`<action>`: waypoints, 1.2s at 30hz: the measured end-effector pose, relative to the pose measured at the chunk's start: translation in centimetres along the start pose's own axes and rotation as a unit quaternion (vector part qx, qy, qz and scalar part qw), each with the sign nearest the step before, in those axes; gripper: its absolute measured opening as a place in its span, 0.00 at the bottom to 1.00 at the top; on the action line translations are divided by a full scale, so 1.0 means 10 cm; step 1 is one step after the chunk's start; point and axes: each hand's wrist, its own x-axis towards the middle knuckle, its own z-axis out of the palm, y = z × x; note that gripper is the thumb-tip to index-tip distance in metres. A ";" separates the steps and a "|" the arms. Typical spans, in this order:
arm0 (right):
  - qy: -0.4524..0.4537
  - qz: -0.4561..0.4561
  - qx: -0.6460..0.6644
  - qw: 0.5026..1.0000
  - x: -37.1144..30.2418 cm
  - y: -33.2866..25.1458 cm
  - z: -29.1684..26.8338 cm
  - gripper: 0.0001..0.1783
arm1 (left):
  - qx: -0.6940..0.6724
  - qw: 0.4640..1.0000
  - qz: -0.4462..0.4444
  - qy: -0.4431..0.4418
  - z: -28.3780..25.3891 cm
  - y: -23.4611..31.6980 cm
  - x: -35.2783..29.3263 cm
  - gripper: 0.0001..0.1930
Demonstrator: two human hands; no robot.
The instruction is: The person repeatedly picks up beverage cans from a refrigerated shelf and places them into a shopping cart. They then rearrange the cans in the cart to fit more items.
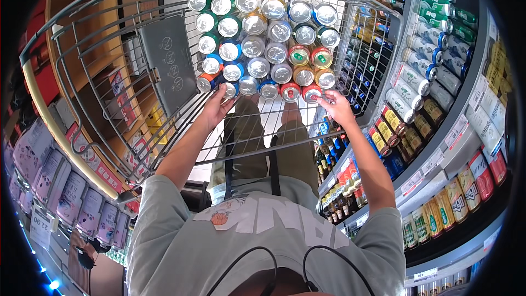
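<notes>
Drink cans (252, 46) stand upright in packed rows inside the wire shopping cart (260, 152), their silver tops facing up. Green, blue, orange, gold and red rims show among them. My left hand (217, 108) is at the near row's left end, thumb and fingers closed around the edge of a blue-rimmed can (229, 91). At the near right corner, my right hand (338, 108) has its fingertips closed against a red can (312, 94). The cans' sides and some fingertips are hidden.
A grey folding panel (169, 57) stands on the cart's left side. Shelves of cans (406, 93) and bottles run along the right. To the left are a wooden shelf unit (90, 33) and hanging lilac packages (87, 216). Another person (87, 255) appears at lower left.
</notes>
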 end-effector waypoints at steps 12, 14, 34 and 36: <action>0.074 0.002 -0.020 0.997 -0.09 -0.23 0.08 0.57 | 0.220 0.936 0.253 0.111 0.03 -0.05 -0.01 0.36; 0.108 -0.066 0.035 0.991 -0.04 -0.14 0.17 0.62 | 0.206 0.929 0.277 0.131 0.11 -0.14 -0.03 0.39; 0.090 0.025 -0.027 0.995 -0.12 -0.73 0.21 0.75 | 0.507 0.744 0.391 0.193 0.31 0.14 -0.35 0.58; 0.076 0.061 -0.068 0.993 -0.13 -0.80 0.15 0.74 | 0.503 0.746 0.393 0.190 0.31 0.15 -0.34 0.57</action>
